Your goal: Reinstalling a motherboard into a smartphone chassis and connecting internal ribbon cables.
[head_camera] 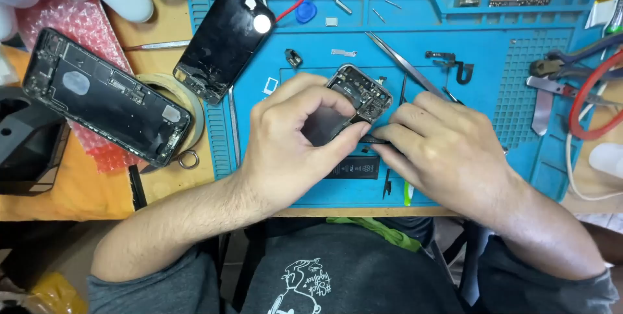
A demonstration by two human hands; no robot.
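An opened phone body with its circuit parts showing lies on the blue work mat, mostly hidden under my hands. My left hand curls over its lower half, thumb and forefinger pinching at its edge. My right hand meets it from the right, fingers closed on a thin dark tool pressed at the phone's side. A black battery lies just below, partly covered by both hands.
Metal tweezers lie beyond the phone. A second opened phone body rests on pink bubble wrap at left, a black screen panel beside it. Pliers and red cable sit at right. Small parts are scattered on the mat.
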